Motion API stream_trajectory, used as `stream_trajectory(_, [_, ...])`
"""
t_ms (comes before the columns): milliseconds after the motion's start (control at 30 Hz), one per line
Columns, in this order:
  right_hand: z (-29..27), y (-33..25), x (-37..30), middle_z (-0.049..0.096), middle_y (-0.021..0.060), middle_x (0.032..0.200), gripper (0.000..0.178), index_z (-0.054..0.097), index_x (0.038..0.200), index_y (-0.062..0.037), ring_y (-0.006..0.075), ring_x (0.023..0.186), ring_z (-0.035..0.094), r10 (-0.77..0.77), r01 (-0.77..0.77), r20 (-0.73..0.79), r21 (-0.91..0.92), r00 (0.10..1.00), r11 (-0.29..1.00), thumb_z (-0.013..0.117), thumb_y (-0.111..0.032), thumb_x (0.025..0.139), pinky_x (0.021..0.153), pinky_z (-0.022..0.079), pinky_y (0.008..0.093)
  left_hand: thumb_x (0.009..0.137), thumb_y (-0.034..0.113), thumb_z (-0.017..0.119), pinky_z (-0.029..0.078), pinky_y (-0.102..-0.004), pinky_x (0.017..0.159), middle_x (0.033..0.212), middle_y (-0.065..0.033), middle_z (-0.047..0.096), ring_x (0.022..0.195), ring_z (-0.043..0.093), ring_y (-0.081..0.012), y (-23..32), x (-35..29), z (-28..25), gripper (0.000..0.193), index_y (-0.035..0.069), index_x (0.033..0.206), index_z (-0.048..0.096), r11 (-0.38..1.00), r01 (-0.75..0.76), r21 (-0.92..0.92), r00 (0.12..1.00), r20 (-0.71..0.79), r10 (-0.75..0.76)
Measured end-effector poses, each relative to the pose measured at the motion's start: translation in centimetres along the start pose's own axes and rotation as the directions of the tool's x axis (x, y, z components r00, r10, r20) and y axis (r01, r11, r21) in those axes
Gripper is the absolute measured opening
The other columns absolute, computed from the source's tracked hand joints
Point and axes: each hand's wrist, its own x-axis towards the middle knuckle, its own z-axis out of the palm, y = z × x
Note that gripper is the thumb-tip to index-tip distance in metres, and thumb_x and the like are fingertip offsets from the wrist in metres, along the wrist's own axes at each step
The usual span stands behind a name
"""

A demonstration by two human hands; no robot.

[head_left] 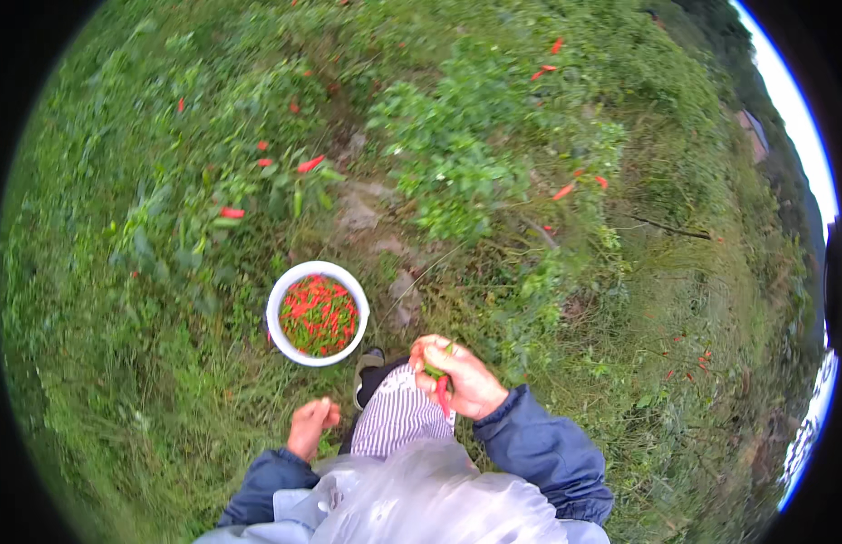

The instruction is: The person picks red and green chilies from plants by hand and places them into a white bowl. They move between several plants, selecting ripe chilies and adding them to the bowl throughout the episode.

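My right hand (466,379) is closed round a few chili peppers in front of my lap. A red chili pepper (444,393) hangs down out of the fingers, and a green one (434,371) shows between them. To the left and lower, my left hand (312,426) is curled into a loose fist, and nothing sticks out of it. Ahead of that hand stands a round white bucket (363,306), apart from both hands. Many red and green chili peppers (319,315) fill it up to a little below the rim.
Chili plants (453,136) with red fruit grow ahead, left and right. Grass and weeds cover the ground, and bare stones (358,213) form a strip beyond the bucket. A dark branch (670,227) lies to the right. My shoe (358,385) is close beside the bucket.
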Motion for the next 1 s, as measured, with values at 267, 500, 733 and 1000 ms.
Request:
stream_trajectory(267, [-1.1, 6.1, 15.5, 0.051, 0.0036, 0.102, 0.038, 0.045, 0.109, -0.0164, 0.02, 0.09, 0.055, 0.252, -0.275, -0.216, -0.083, 0.943, 0.958, 0.05, -0.047, 0.088, 0.074, 0.049, 0.0415, 0.091, 0.024, 0.053, 0.047, -0.0276, 0.08, 0.092, -0.0052, 0.062, 0.085, 0.058, -0.0114, -2.3, 3.6, -5.1, 0.031, -0.003, 0.105, 0.058, 0.987, 0.141, 0.081, 0.973, 0.173, -0.153])
stream_trajectory(500, [-7.8, 10.4, 18.7, 0.008, 0.0132, 0.148, 0.086, 0.005, 0.142, -0.0068, 0.0314, 0.135, 0.016, 0.224, -0.491, -0.509, -0.481, 0.831, 0.726, 0.04, -0.06, 0.085, 0.1, 0.028, 0.0545, 0.089, 0.034, 0.048, 0.042, -0.0339, 0.089, 0.111, -0.0139, 0.058, 0.101, 0.055, -0.0262, -8.7, 0.9, -16.9, 0.045, 0.0, 0.119, 0.049, 0.709, 0.084, 0.7, 0.929, 0.201, -0.309])
stream_trajectory(733, [-15.3, 14.1, 6.7, 0.039, 0.0247, 0.132, 0.07, 0.032, 0.133, 0.0008, 0.035, 0.124, 0.036, 0.039, -0.614, -0.614, -0.781, 0.788, 0.112, 0.051, -0.046, 0.084, 0.102, 0.03, 0.0371, 0.087, 0.038, 0.046, 0.035, -0.0367, 0.096, 0.121, -0.0163, 0.051, 0.112, 0.048, -0.0301, -7.7, 2.3, -18.8, 0.052, 0.003, 0.125, 0.044, 0.707, 0.036, 0.706, 0.794, 0.41, -0.45])
stream_trajectory(1000, [-18.7, 14.8, 2.6, 0.055, 0.0197, 0.114, 0.047, 0.054, 0.111, -0.0002, 0.0352, 0.103, 0.053, 0.251, -0.62, -0.567, -0.721, 0.784, 0.308, 0.049, -0.039, 0.086, 0.089, 0.041, 0.0405, 0.086, 0.039, 0.046, 0.03, -0.0373, 0.102, 0.132, -0.018, 0.04, 0.122, 0.04, -0.0309, -8.6, 5.2, -17.7, 0.058, 0.007, 0.132, 0.034, 0.662, -0.068, 0.746, 0.745, 0.479, -0.464])
